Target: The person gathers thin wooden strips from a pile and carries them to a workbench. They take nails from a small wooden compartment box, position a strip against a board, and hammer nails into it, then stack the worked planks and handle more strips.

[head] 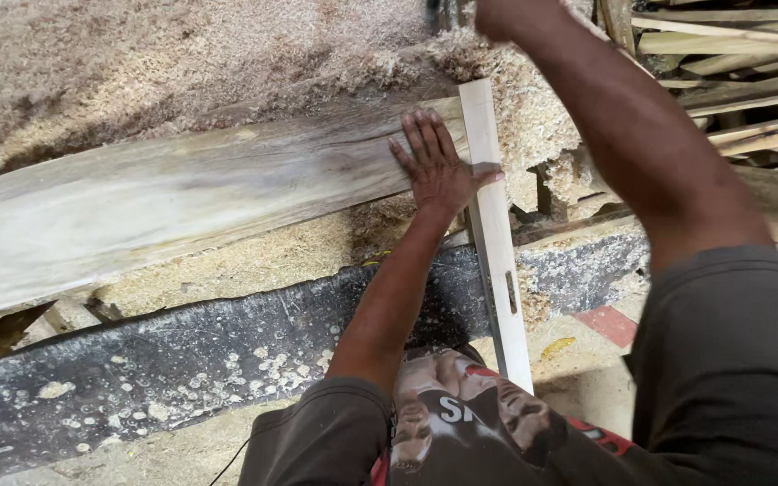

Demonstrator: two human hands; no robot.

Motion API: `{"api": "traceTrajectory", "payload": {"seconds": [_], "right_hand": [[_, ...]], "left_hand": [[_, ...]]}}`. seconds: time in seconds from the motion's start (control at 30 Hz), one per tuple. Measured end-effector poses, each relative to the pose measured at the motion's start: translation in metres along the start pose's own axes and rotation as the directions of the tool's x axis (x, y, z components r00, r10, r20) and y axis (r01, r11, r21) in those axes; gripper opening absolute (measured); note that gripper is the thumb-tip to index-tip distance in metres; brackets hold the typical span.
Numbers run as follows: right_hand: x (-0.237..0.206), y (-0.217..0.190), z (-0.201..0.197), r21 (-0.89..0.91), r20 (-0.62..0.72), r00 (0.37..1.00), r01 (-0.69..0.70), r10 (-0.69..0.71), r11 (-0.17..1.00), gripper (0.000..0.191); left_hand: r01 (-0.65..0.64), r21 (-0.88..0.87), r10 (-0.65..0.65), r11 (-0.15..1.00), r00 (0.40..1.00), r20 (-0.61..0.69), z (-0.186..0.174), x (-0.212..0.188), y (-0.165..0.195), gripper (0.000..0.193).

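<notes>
We see soft, even daylight across the pale plank (182,193), deep shadow pooling beneath its lower edge, mild blur above it, and no harsh glare anywhere.

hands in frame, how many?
2. The left hand lies flat on the wide plank, thumb against the pale strip. The right hand is raised at the top edge, fingers cut off.
</notes>
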State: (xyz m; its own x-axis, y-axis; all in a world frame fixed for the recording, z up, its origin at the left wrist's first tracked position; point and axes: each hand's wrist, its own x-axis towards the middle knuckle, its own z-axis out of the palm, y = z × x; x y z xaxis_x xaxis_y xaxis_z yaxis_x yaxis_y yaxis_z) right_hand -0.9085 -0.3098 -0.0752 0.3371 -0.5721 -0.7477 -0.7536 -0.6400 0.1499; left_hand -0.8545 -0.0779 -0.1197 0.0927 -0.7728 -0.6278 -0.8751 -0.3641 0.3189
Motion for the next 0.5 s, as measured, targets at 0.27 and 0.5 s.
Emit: {"api": "traceTrajectory", "payload": {"seconds": [0.27, 0.5], "right_hand": [[-0.021, -0.019, 0.002, 0.178, -0.180, 0.984, 0.045, -0.013, 0.983, 0.038], [-0.043, -0.004, 0.065, 0.387, -0.359, 0.928, 0.057, 0.094, 0.920, 0.041]], "left_hand": [[-0.013, -0.014, 0.013, 1.000, 1.000, -0.027, 0.001, -0.005, 0.003, 0.148], [-0.043, 0.051, 0.039, 0.998, 0.997, 0.073, -0.005, -0.011, -0.003, 0.160]]}}
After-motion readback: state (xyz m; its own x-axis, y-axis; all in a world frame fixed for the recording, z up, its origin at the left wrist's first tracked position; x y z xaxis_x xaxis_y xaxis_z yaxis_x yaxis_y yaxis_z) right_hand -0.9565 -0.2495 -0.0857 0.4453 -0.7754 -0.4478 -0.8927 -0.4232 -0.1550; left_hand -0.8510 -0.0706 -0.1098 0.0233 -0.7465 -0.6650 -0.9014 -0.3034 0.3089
